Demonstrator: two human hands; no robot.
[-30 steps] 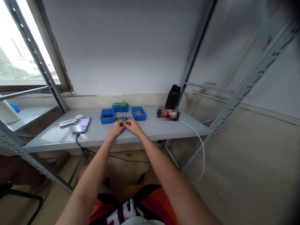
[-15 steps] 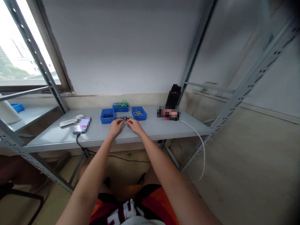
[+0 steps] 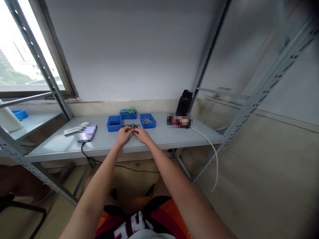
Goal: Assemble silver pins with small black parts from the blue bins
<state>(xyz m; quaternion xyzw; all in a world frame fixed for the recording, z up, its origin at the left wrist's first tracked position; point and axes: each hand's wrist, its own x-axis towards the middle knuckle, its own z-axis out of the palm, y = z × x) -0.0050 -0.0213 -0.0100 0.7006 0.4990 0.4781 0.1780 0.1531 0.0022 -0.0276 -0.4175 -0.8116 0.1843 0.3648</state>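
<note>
My left hand (image 3: 124, 134) and my right hand (image 3: 142, 135) meet over the front part of the grey shelf table (image 3: 159, 136), fingertips pinched together. What they hold between them is too small to make out. Just behind the fingers lies a loose pile of small black and silver pieces (image 3: 134, 126). A blue bin (image 3: 114, 129) with dark small parts stands to the left of the pile. On the right, another blue bin (image 3: 149, 125) holds small silvery pieces. Behind them a third blue bin (image 3: 128, 116) contains green strip-like pieces (image 3: 129, 110).
At the left lie a blurred phone (image 3: 87, 132) with a black cable and a white flat object (image 3: 71, 130). A black bottle (image 3: 184, 103) stands at the right behind a blurred item (image 3: 178, 120) with a white cable (image 3: 216, 156). Metal uprights frame both ends.
My right hand has shifted slightly left, so the fingertips of both hands are now closer together. The bins and the pile have stayed in place.
</note>
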